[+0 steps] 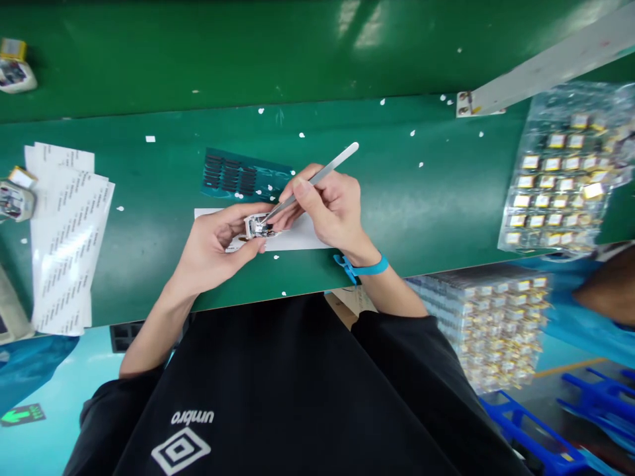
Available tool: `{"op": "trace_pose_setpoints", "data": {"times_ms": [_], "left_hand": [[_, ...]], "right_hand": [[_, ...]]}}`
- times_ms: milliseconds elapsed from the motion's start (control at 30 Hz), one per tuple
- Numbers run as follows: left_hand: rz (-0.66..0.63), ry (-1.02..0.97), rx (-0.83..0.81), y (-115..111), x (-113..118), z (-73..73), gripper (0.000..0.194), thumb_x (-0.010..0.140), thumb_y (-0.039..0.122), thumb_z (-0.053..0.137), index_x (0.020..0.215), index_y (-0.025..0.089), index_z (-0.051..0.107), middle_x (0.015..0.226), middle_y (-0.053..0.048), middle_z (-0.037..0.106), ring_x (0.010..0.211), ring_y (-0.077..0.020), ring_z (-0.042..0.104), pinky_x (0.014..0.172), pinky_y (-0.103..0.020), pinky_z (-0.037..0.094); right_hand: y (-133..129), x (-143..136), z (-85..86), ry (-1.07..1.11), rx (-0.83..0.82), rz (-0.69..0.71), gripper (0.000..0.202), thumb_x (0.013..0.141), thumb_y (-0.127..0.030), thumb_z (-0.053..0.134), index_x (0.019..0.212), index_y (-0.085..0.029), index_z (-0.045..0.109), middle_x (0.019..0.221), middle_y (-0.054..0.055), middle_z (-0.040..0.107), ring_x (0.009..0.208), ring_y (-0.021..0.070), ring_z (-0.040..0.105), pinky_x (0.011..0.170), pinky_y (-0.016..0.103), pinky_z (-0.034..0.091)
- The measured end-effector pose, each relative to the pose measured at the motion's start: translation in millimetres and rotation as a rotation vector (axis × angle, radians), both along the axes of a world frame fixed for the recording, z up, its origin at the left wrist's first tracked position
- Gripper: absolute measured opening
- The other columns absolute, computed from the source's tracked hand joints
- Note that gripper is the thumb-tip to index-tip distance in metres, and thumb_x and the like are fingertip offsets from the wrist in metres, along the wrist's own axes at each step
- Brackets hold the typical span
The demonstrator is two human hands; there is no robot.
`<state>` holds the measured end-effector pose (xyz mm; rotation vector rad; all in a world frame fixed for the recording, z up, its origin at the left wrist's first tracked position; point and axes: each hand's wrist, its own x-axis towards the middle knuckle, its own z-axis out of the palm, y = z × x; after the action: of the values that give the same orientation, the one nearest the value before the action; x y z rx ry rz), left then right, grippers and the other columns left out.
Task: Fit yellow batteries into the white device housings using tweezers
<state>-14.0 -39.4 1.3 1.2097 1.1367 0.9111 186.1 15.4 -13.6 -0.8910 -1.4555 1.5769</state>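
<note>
My left hand (215,248) grips a small white electronic housing (255,225) between thumb and fingers, its inner parts facing up. In my right hand (330,205) is a pair of metal tweezers (333,164), pinched and slanting down to the left. Their tips reach into the housing; whether they hold a part is too small to tell. A blue band sits on my right wrist. Under both hands lies a white sheet (312,235). Just beyond them is a teal film (213,188) with rows of small black strips.
Printed white sheets (64,251) lie at the left beside another opened housing (16,200). A clear tray (538,149) of small yellow-edged batteries is at the right, near a slanting metal bracket (546,63). Stacked trays (496,324) stand below the green table's edge. Small white dots are scattered about.
</note>
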Motion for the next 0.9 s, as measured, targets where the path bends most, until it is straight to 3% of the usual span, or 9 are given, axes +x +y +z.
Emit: {"op": "trace_pose_setpoints", "data": {"times_ms": [267, 400, 700, 900], "left_hand": [[0.04, -0.029, 0.0, -1, 9, 9.6, 0.037, 0.082, 0.012, 0.076, 0.118, 0.02, 0.076, 0.091, -0.002, 0.079, 0.071, -0.0158, 0.074, 0.067, -0.03, 0.066], [0.043, 0.006, -0.027, -1, 9, 12.9, 0.036, 0.082, 0.014, 0.077, 0.117, 0.02, 0.077, 0.096, -0.003, 0.081, 0.077, -0.018, 0.077, 0.071, -0.032, 0.068], [0.028, 0.03, -0.023, -1, 8, 9.2, 0.036, 0.083, 0.016, 0.077, 0.119, 0.02, 0.075, 0.097, -0.004, 0.08, 0.08, -0.0192, 0.078, 0.074, -0.033, 0.067], [0.031, 0.031, -0.004, 0, 8, 7.0, 0.036, 0.081, 0.014, 0.076, 0.117, 0.018, 0.076, 0.097, -0.005, 0.08, 0.084, -0.0196, 0.078, 0.077, -0.032, 0.066]], "right_hand": [[2, -1, 2.2, 0.032, 0.036, 0.008, 0.034, 0.106, -0.052, 0.055, 0.093, -0.021, 0.058, 0.078, -0.002, 0.078, 0.059, 0.0095, 0.074, 0.054, 0.019, 0.062], [2, 0, 1.7, 0.044, 0.023, 0.023, 0.032, 0.106, -0.051, 0.054, 0.093, -0.022, 0.057, 0.078, -0.003, 0.078, 0.058, 0.0092, 0.074, 0.052, 0.019, 0.06], [2, -2, -0.4, 0.038, -0.003, 0.026, 0.034, 0.105, -0.054, 0.055, 0.092, -0.023, 0.057, 0.077, -0.002, 0.078, 0.056, 0.0093, 0.073, 0.052, 0.019, 0.06], [1, -4, -0.1, 0.071, 0.044, -0.005, 0.028, 0.107, -0.045, 0.056, 0.093, -0.021, 0.06, 0.077, -0.001, 0.079, 0.058, 0.0093, 0.074, 0.055, 0.018, 0.062]]}}
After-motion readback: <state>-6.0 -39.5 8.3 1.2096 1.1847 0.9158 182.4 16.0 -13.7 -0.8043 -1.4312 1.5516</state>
